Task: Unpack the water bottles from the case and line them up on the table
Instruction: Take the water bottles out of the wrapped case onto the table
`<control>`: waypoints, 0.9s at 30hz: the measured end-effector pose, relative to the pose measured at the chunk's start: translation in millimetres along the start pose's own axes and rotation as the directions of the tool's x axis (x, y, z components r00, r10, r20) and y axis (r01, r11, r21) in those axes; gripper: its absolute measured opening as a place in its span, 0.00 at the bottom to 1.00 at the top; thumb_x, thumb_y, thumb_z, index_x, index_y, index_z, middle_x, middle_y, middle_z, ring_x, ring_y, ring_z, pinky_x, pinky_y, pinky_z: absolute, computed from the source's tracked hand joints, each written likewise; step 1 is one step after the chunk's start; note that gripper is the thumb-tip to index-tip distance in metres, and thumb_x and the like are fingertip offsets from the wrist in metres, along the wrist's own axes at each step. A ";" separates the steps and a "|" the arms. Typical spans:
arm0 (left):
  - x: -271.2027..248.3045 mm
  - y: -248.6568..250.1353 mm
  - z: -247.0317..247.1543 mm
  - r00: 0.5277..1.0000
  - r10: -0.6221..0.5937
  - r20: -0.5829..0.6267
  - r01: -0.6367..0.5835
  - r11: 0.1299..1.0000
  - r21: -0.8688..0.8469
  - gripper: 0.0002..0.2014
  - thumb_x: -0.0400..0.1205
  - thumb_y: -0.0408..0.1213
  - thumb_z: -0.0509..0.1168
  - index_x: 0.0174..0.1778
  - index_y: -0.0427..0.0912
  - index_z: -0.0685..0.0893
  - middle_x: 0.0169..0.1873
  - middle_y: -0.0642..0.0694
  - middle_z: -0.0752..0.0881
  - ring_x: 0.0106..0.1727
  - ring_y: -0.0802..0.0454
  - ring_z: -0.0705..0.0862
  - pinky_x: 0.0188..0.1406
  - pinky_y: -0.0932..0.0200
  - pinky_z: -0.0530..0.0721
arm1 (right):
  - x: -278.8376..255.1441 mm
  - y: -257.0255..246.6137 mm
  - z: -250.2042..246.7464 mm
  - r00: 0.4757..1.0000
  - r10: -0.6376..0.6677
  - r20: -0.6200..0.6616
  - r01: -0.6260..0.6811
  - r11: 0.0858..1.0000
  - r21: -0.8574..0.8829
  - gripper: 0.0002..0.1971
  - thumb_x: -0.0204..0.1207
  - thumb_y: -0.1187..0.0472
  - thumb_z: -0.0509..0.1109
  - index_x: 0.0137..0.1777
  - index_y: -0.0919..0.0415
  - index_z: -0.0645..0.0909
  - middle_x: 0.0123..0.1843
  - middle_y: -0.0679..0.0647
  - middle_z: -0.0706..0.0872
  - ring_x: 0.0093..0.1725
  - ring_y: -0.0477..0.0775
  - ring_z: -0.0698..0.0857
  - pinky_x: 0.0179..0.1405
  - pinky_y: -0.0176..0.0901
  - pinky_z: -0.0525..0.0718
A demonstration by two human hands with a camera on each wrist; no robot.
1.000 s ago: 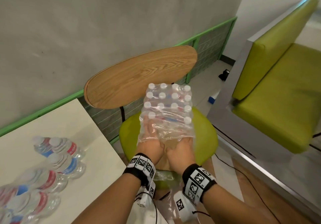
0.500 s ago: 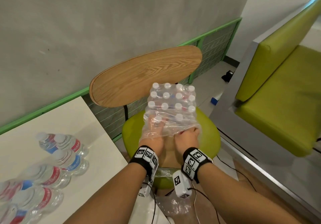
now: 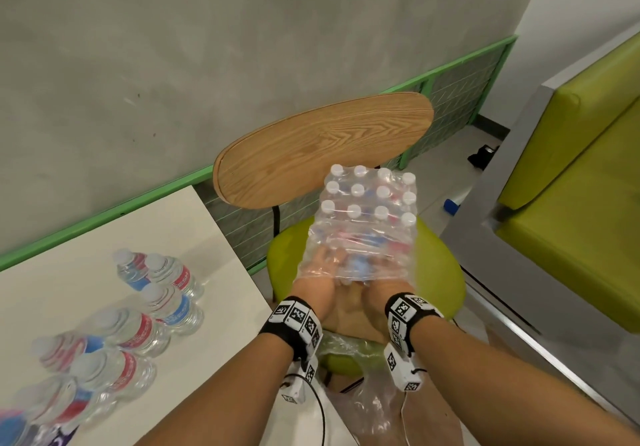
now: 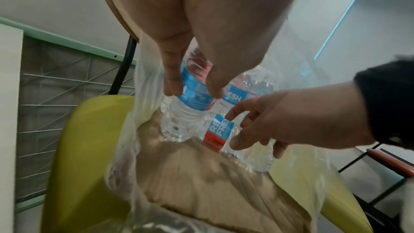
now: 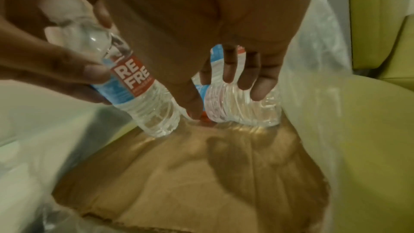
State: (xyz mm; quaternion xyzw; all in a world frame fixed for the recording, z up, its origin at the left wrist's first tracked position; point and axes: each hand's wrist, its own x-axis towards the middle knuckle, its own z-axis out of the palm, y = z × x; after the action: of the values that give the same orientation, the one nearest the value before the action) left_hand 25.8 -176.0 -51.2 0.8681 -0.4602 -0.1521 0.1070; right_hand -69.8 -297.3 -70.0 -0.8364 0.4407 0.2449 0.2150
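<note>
The case of water bottles (image 3: pixel 367 210), wrapped in clear plastic with its near end torn open, stands on a green chair seat (image 3: pixel 440 272). Both my hands are inside the torn end. My left hand (image 4: pixel 193 93) grips an upright bottle (image 4: pixel 190 102) round its blue label, also seen as the tilted bottle (image 5: pixel 134 84) in the right wrist view. My right hand (image 5: pixel 221 102) curls its fingers and thumb round the neighbouring bottle (image 5: pixel 241 109). Several unpacked bottles (image 3: pixel 166 307) stand on the white table (image 3: pixel 86 272) at the left.
Bare brown cardboard (image 4: pixel 201 174) lies under the case's emptied near end, with loose plastic wrap (image 3: pixel 377 411) hanging off the seat. The wooden chair back (image 3: pixel 322 148) rises behind the case. A green bench (image 3: pixel 571 203) stands to the right.
Both hands have pushed a little deeper under the torn wrap and closed on the nearest bottles. The case and the bottles on the table have not moved.
</note>
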 end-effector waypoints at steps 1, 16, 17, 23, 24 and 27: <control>-5.2 -0.3 0.4 1.000 0.030 -0.009 -0.031 0.999 -0.021 0.33 0.82 0.28 0.60 0.83 0.50 0.59 0.82 0.44 0.59 0.79 0.41 0.66 0.75 0.53 0.69 | -1.8 -3.3 0.5 0.998 -0.047 0.035 0.049 0.997 -0.056 0.15 0.81 0.58 0.61 0.64 0.56 0.82 0.65 0.57 0.85 0.62 0.60 0.84 0.61 0.51 0.83; -114.2 -56.0 11.7 0.991 0.044 0.126 0.041 0.800 -0.599 0.32 0.65 0.35 0.76 0.60 0.69 0.78 0.58 0.66 0.83 0.53 0.69 0.84 0.53 0.69 0.82 | -27.3 9.4 64.1 0.979 -0.173 -0.110 0.157 0.977 -0.144 0.25 0.79 0.45 0.57 0.71 0.58 0.70 0.69 0.60 0.76 0.66 0.60 0.77 0.70 0.53 0.74; -124.3 -62.9 7.1 0.991 0.033 0.131 0.057 0.776 -0.628 0.31 0.64 0.35 0.77 0.60 0.67 0.79 0.54 0.63 0.86 0.50 0.66 0.85 0.48 0.68 0.84 | -31.7 13.5 70.7 0.977 -0.155 -0.143 0.149 0.987 -0.052 0.24 0.77 0.45 0.60 0.67 0.59 0.70 0.63 0.58 0.78 0.60 0.58 0.80 0.63 0.51 0.79; -189.3 -100.9 -16.7 0.986 -0.165 0.024 0.128 0.655 -0.745 0.29 0.62 0.32 0.78 0.59 0.56 0.84 0.54 0.57 0.87 0.54 0.57 0.86 0.52 0.59 0.87 | -62.3 17.6 69.7 0.969 -0.232 -0.085 0.242 0.959 0.148 0.24 0.62 0.48 0.77 0.52 0.56 0.69 0.43 0.50 0.84 0.39 0.51 0.83 0.39 0.43 0.82; -202.2 -106.9 -20.7 0.976 -0.218 -0.001 0.137 0.616 -0.776 0.29 0.62 0.31 0.78 0.59 0.55 0.84 0.53 0.54 0.88 0.51 0.53 0.88 0.49 0.56 0.88 | -70.1 17.1 69.2 0.963 -0.260 -0.077 0.269 0.952 0.144 0.26 0.60 0.48 0.77 0.52 0.55 0.69 0.41 0.48 0.84 0.39 0.50 0.84 0.39 0.44 0.84; -245.0 -127.0 -33.3 0.925 -0.379 -0.016 0.174 0.464 -0.869 0.26 0.68 0.26 0.78 0.59 0.51 0.85 0.45 0.42 0.90 0.35 0.31 0.87 0.32 0.47 0.89 | -97.8 9.5 71.5 0.933 -0.356 -0.050 0.357 0.903 0.237 0.27 0.57 0.47 0.78 0.54 0.49 0.70 0.39 0.48 0.87 0.37 0.46 0.86 0.39 0.47 0.87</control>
State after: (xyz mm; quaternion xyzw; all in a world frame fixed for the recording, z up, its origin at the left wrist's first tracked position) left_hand 5.4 99.6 -21.0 0.7753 -0.1636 -0.2827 0.5406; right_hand -141.6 -199.3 -69.1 -0.8710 0.3074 0.1436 0.3553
